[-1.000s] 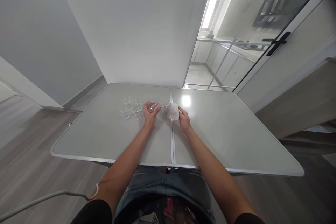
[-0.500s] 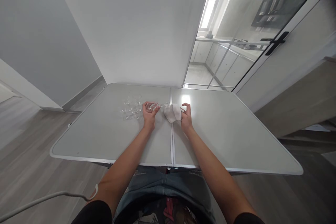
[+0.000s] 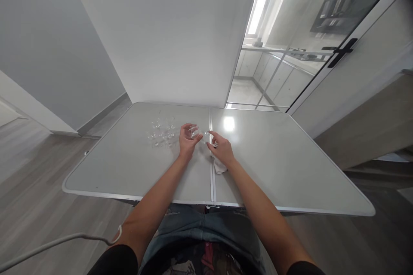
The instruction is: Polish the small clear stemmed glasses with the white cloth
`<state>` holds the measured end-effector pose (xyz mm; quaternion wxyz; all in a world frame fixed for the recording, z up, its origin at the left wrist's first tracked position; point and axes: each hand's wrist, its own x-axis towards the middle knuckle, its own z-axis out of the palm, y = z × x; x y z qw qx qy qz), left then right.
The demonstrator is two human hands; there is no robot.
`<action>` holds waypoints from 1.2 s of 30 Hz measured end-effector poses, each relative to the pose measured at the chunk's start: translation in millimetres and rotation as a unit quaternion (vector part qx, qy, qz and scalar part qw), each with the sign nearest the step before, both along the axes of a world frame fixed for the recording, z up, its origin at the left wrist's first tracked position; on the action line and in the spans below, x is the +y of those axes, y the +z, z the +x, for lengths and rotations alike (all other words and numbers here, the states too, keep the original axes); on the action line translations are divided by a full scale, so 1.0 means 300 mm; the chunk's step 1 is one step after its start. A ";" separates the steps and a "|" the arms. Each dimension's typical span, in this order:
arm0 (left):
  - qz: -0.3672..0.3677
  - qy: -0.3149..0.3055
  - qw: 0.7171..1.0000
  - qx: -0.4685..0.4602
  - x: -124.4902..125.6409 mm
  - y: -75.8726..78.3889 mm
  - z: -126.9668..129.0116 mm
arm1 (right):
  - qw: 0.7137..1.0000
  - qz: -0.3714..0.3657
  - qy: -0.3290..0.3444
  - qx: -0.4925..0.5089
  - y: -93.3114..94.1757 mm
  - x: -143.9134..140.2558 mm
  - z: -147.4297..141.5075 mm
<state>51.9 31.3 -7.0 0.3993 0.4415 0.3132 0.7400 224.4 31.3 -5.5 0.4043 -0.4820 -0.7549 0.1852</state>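
My left hand (image 3: pixel 189 142) is closed around the bowl of a clear stemmed glass (image 3: pixel 195 130), which lies sideways above the table. The glass points right, and its far end meets the thumb and fingertips of my right hand (image 3: pixel 222 148). A white cloth (image 3: pixel 220 166) hangs below my right palm, partly hidden by it, and seems held in the lower fingers. Left of my left hand, several small clear glass-like pieces (image 3: pixel 161 133) sit in a cluster; their exact shape is hard to make out.
The pale folding table (image 3: pixel 274 167) has a metal rim and a seam down its middle. A white wall (image 3: pixel 167 51) stands against its far side. To the right is a glazed door with a black handle (image 3: pixel 342 53). A grey cable (image 3: pixel 64 240) runs near my left arm.
The cloth has come off the stem end and now hangs lower, under my right hand. My right hand has moved left to the end of the glass; my left hand shifted slightly right.
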 end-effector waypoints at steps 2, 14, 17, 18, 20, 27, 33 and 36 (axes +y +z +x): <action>-0.002 -0.038 0.999 0.011 -0.008 0.001 0.011 | 0.998 0.018 -0.014 -0.061 -0.008 0.001 -0.003; 0.017 -0.142 0.987 0.073 -0.016 -0.016 0.033 | 0.983 0.034 -0.115 -0.137 -0.038 0.037 0.006; 0.027 -0.157 0.984 0.083 -0.009 -0.028 0.035 | 0.981 0.042 -0.127 -0.142 -0.032 0.041 0.016; 0.032 -0.159 0.983 0.085 -0.005 -0.033 0.036 | 0.980 0.046 -0.130 -0.143 -0.029 0.043 0.021; 0.040 -0.164 0.982 0.090 0.004 -0.043 0.039 | 0.979 0.054 -0.134 -0.146 -0.023 0.046 0.031; 0.044 -0.187 0.975 0.111 0.012 -0.048 0.032 | 0.973 0.053 -0.189 -0.122 -0.026 0.078 0.079; 0.004 -0.108 0.986 0.124 0.009 -0.048 0.021 | 0.955 -0.028 -0.268 -0.121 -0.058 0.134 0.159; -0.006 -0.086 0.987 0.134 0.004 -0.046 0.022 | 0.945 -0.068 -0.298 -0.117 -0.071 0.153 0.190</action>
